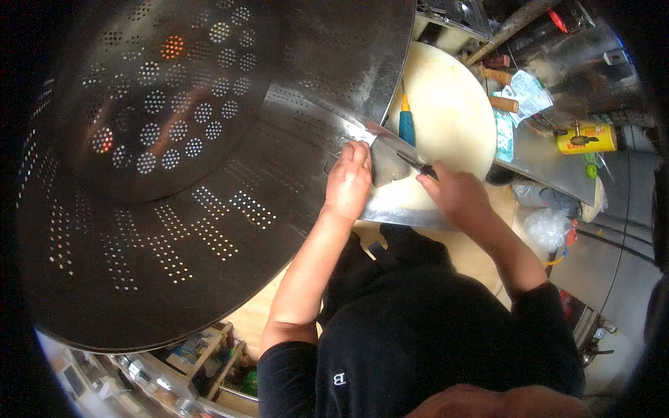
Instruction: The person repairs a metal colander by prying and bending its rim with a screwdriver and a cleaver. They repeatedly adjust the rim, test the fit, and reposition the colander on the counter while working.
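My left hand point(348, 180) has its fingers curled together at the edge of a grey sheet-metal piece point(391, 166), beside bent wire loops. My right hand point(453, 189) grips a dark tool with a narrow, jaw-like end point(411, 158), apparently pliers. Its tip is over the metal piece, near a shiny metal strip point(394, 142). That strip runs out from a large dark perforated metal disc point(272, 209) on my left. Under the work is a round cream-coloured board point(449, 104). A teal and yellow screwdriver-like tool point(406, 123) lies at the disc's rim.
On the right, wooden-handled tools point(503, 104) and printed packets point(528, 94) lie by a metal shelf point(559, 175). A yellow can point(585, 138) and a clear plastic bag point(547, 227) are farther right. A wooden rack point(209, 352) stands below the disc.
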`<state>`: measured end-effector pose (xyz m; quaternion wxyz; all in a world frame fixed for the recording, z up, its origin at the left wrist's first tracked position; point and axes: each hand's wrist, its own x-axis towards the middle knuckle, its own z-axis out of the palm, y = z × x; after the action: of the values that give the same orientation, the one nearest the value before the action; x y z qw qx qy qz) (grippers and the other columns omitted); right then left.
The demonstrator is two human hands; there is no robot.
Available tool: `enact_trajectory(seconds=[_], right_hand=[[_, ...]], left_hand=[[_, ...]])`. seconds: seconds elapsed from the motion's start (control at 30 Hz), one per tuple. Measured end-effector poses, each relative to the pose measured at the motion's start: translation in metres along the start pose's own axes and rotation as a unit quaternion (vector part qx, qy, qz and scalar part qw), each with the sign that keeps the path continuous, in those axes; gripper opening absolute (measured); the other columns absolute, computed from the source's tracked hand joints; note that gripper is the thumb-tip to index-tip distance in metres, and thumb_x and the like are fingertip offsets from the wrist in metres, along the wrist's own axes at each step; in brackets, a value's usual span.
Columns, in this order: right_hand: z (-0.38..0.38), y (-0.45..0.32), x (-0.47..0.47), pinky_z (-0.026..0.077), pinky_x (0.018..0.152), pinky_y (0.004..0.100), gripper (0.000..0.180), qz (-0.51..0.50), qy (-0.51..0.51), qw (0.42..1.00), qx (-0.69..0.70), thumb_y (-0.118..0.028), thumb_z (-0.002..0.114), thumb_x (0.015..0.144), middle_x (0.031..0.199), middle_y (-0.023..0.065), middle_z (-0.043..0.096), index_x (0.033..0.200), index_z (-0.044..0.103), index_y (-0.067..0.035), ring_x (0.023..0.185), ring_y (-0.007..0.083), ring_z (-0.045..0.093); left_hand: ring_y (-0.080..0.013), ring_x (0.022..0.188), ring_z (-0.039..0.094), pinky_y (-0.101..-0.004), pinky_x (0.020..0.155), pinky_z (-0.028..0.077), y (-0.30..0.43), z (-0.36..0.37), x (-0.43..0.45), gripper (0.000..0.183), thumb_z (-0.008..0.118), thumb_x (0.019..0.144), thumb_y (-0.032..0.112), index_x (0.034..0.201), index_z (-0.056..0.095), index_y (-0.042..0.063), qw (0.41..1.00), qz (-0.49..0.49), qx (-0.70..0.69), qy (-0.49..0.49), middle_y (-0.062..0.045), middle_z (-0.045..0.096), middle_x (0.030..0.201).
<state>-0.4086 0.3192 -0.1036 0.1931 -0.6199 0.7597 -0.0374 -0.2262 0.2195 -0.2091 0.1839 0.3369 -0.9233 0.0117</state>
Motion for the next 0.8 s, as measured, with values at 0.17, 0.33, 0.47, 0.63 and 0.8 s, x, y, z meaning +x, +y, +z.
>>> enact_trajectory(seconds=[0.17, 0.33, 0.47, 0.63, 0.8], right_hand=[[0.014, 0.017, 0.005, 0.053, 0.064, 0.0491, 0.038, -0.001, 0.010, 1.000, -0.007, -0.038, 0.056, 0.095, 0.067, 0.0218, 0.064, 0.089, 0.057, 0.000, 0.066, 0.0402, 0.065], [0.003, 0.001, -0.001, 0.053, 0.068, 0.0501, 0.039, 0.015, -0.001, 1.000, 0.024, -0.039, 0.056, 0.095, 0.069, 0.0226, 0.064, 0.088, 0.058, -0.001, 0.070, 0.0406, 0.066], [0.013, 0.013, 0.007, 0.053, 0.067, 0.0493, 0.039, 0.006, -0.011, 1.000, 0.011, -0.040, 0.056, 0.094, 0.070, 0.0223, 0.064, 0.090, 0.059, -0.002, 0.070, 0.0401, 0.066], [0.002, 0.001, 0.002, 0.054, 0.066, 0.0473, 0.039, 0.007, -0.006, 1.000, 0.022, -0.039, 0.056, 0.095, 0.071, 0.0209, 0.065, 0.090, 0.059, 0.000, 0.070, 0.0378, 0.067], [0.012, 0.013, 0.009, 0.054, 0.065, 0.0464, 0.038, 0.002, -0.010, 1.000, 0.007, -0.038, 0.057, 0.095, 0.070, 0.0204, 0.065, 0.089, 0.058, 0.000, 0.068, 0.0363, 0.067]], left_hand=[[-0.0283, 0.109, 0.054, -0.0328, 0.089, 0.052, 0.000, -0.003, 0.006, 0.038, 0.052, 0.082, 0.003, 0.118, 0.056, -0.008, 0.996, -0.028, -0.079, -0.028, -0.017, 0.053, 0.115], [-0.0293, 0.115, 0.052, -0.0319, 0.094, 0.050, 0.000, -0.004, -0.001, 0.040, 0.052, 0.082, 0.003, 0.119, 0.055, -0.009, 0.999, -0.003, -0.020, -0.050, -0.018, 0.053, 0.118], [-0.0292, 0.115, 0.052, -0.0318, 0.094, 0.050, 0.003, -0.005, -0.001, 0.040, 0.053, 0.082, 0.004, 0.119, 0.055, -0.010, 0.996, -0.032, -0.078, -0.035, -0.018, 0.053, 0.119], [-0.0291, 0.112, 0.053, -0.0337, 0.091, 0.051, 0.001, -0.003, -0.001, 0.038, 0.053, 0.082, 0.004, 0.117, 0.057, -0.008, 0.998, -0.005, -0.050, -0.033, -0.017, 0.053, 0.117], [-0.0293, 0.108, 0.055, -0.0349, 0.088, 0.053, 0.000, 0.000, 0.000, 0.036, 0.053, 0.084, 0.005, 0.118, 0.057, -0.007, 0.998, -0.017, -0.057, -0.005, -0.017, 0.053, 0.117]])
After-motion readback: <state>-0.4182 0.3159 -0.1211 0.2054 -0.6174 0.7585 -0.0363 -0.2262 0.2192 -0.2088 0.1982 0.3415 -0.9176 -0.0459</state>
